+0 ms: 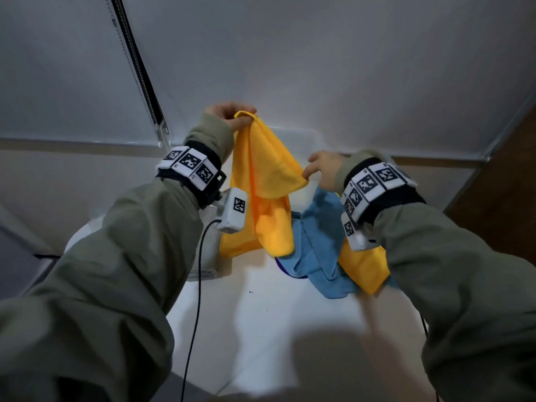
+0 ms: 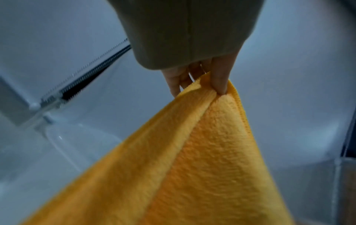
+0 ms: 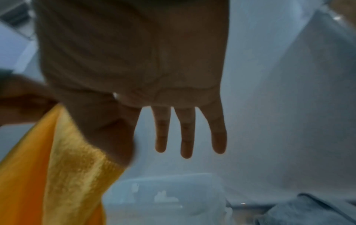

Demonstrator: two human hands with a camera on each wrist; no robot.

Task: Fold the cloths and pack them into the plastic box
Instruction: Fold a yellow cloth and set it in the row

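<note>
A yellow cloth point(image 1: 261, 181) hangs in the air over the white table point(image 1: 261, 320). My left hand point(image 1: 242, 118) pinches its top corner, held high; in the left wrist view the fingers point(image 2: 219, 82) clamp the hemmed corner of the yellow cloth point(image 2: 202, 152). My right hand point(image 1: 307, 172), lower and to the right, pinches another corner between thumb and forefinger, and its other fingers point(image 3: 185, 137) are straight beside the yellow cloth point(image 3: 67, 167). The clear plastic box point(image 1: 210, 250) stands on the table behind my left wrist, partly hidden.
A crumpled blue cloth point(image 1: 316, 250) lies on the table under my right wrist, with a second yellow cloth point(image 1: 365, 268) partly on top of it. A pale wall with a dark vertical strip point(image 1: 136, 68) rises behind. A brown panel point(image 1: 504, 198) is at the right.
</note>
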